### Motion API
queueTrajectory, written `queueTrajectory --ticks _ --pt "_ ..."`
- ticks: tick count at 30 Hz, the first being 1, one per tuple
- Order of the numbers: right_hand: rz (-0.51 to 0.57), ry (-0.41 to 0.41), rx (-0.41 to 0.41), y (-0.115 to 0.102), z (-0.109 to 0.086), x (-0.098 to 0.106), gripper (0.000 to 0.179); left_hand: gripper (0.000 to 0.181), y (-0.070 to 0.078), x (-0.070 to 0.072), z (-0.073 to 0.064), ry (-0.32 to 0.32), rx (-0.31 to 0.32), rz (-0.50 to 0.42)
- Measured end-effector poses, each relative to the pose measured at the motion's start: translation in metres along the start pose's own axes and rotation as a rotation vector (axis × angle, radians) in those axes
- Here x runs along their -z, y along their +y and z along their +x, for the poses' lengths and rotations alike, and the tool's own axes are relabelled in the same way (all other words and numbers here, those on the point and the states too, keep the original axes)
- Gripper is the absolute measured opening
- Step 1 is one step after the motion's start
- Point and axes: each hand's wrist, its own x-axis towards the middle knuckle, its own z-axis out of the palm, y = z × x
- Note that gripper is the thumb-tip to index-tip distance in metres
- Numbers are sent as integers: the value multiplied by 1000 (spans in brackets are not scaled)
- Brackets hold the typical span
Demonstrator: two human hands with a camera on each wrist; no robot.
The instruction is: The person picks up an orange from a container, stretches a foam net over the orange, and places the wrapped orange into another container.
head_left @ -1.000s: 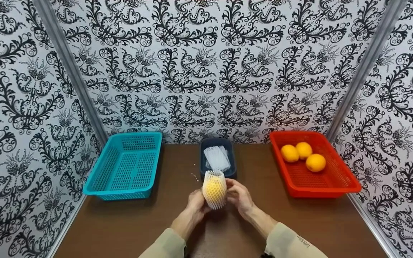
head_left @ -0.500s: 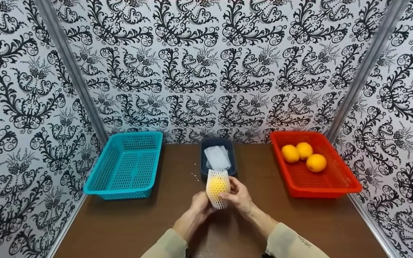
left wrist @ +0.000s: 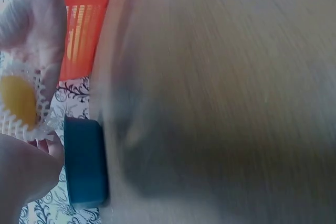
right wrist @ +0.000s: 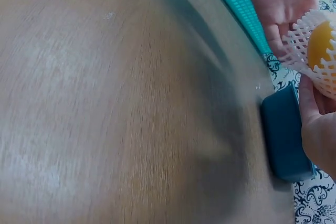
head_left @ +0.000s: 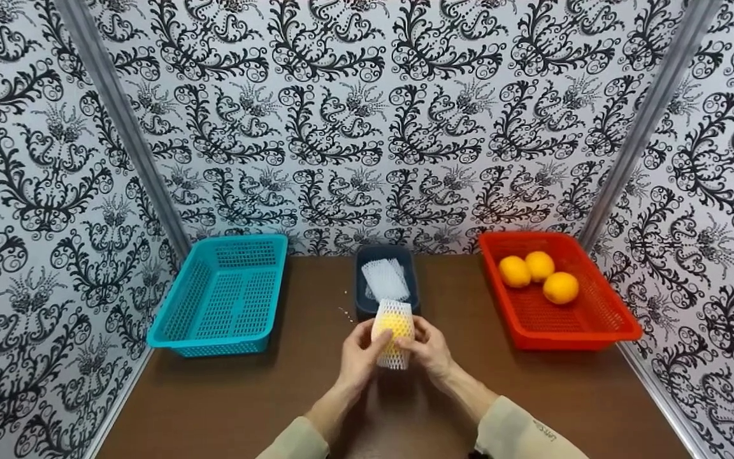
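Observation:
Both hands hold an orange [head_left: 395, 322] wrapped in a white foam net sleeve [head_left: 394, 362], raised over the middle of the table. My left hand [head_left: 359, 358] grips it from the left, thumb across the front. From the right, my right hand [head_left: 432, 350] pinches the sleeve with its thumb in front. The net reaches past the fruit at top and bottom. Through the mesh, the orange skin [left wrist: 18, 99] shows in the left wrist view. Fingers of both hands surround the open-ended net [right wrist: 300, 43] in the right wrist view.
Behind the hands stands a small dark blue bin [head_left: 413, 271] with white foam nets [head_left: 385, 279] in it. A turquoise basket [head_left: 214, 342] is at left. The red basket [head_left: 571, 338] at right holds three oranges [head_left: 561, 288]. White bits [head_left: 346, 314] lie on the brown table [head_left: 227, 408].
The wrapped orange has shifted slightly right and up. My left hand has moved from under it to its left side, with the thumb now on the front. The right thumb also came to the front.

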Motion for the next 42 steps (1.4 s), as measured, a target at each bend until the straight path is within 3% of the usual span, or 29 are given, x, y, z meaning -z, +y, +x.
queueTrajectory --ticks 4,11,19,26,34,39,42 --pt "31 1 -5 0 -2 1 66 60 2 -4 -6 -22 -17 -43" --pt "53 -19 -19 0 -3 2 65 65 5 -9 -11 32 -80 9" --pt "154 -93 22 -2 -1 1 39 62 6 -11 -10 63 -129 -16" --pt "103 -58 10 -1 -2 1 53 54 4 -6 -10 77 -101 -22" --pt "77 -116 -1 -5 -4 1 75 46 7 -3 -9 113 -36 -39" --pt "7 -57 -4 -8 -3 -2 74 42 7 -1 -6 133 15 -54" --pt "-42 -18 -1 -10 -4 -4 75 44 4 -1 -4 123 60 -119"
